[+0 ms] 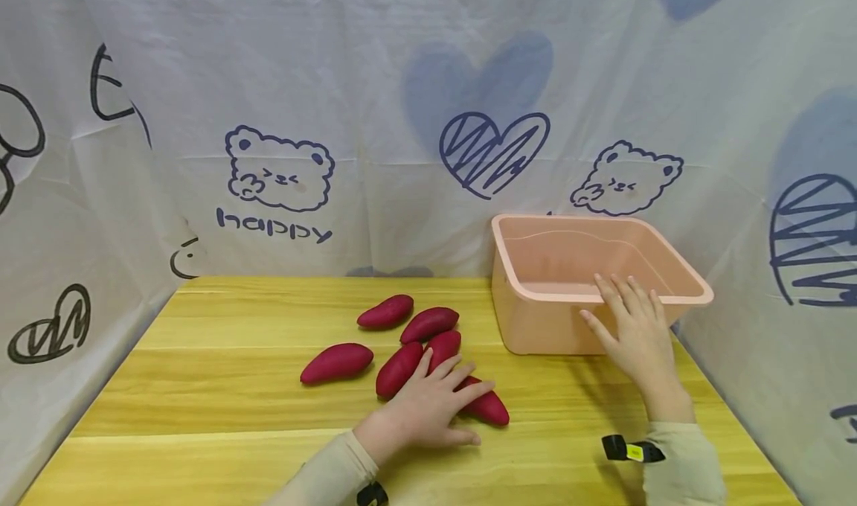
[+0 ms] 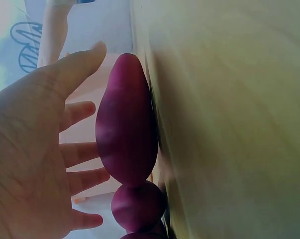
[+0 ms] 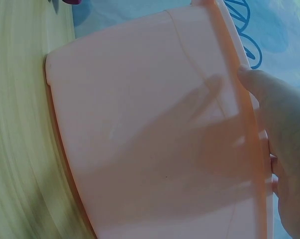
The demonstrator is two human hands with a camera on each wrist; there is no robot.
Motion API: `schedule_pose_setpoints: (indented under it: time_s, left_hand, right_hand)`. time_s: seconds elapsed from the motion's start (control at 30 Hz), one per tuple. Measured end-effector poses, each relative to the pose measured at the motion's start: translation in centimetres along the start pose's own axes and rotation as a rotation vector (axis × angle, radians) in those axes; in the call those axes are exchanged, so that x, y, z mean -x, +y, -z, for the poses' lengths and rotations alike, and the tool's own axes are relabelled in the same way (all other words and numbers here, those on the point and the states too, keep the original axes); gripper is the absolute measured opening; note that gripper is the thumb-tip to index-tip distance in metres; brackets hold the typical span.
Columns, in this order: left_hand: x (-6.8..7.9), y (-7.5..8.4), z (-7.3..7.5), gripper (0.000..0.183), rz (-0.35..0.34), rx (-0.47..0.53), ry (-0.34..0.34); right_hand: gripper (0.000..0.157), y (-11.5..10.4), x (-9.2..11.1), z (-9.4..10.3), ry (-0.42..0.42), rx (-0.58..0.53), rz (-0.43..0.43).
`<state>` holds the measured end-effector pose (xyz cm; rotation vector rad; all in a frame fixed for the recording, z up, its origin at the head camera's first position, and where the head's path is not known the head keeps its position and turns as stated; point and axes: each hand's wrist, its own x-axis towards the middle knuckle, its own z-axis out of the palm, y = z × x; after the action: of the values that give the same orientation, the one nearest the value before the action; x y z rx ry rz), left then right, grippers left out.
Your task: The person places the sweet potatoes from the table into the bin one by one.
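Observation:
My left hand (image 1: 428,405) is held over the right end of a cluster of purple-red sweet potatoes, fingers spread. Partly beneath it lies one sweet potato (image 1: 493,409); in the left wrist view this sweet potato (image 2: 127,119) stands beyond the palm, fingertips close by it, not curled round it. Two more, a sweet potato (image 1: 399,370) and a sweet potato (image 1: 445,344), sit at its fingertips. At the near rim of a pink plastic bin (image 1: 545,326) is my right hand (image 1: 639,338), its extended fingers reaching over the edge. The right wrist view shows the thumb (image 3: 249,77) at the rim.
Farther back on the wood-grain table (image 1: 221,394) lie a sweet potato (image 1: 431,324) and another sweet potato (image 1: 386,312). A separate sweet potato (image 1: 337,363) rests to the left. A printed white curtain (image 1: 388,216) hangs close behind the bin and along both sides.

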<state>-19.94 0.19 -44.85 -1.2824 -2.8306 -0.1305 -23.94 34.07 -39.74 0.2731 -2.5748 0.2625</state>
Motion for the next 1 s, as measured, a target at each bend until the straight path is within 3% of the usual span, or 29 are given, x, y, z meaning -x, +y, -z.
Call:
schedule_pose_setpoints:
  time_s: [0.3, 0.67, 1.0]
  left_hand:
    - [0.0, 0.09, -0.25, 0.071, -0.004, 0.01, -0.025]
    - [0.02, 0.06, -0.39, 0.064, -0.036, -0.098, 0.062]
    - [0.11, 0.09, -0.4, 0.058, -0.044, -0.104, 0.103]
  right_hand:
    - [0.065, -0.08, 0.12, -0.04, 0.001, -0.007, -0.005]
    - [0.065, -0.13, -0.11, -0.12, 0.017, -0.009, 0.002]
    - [0.067, -0.18, -0.03, -0.1, 0.007, -0.01, -0.002]
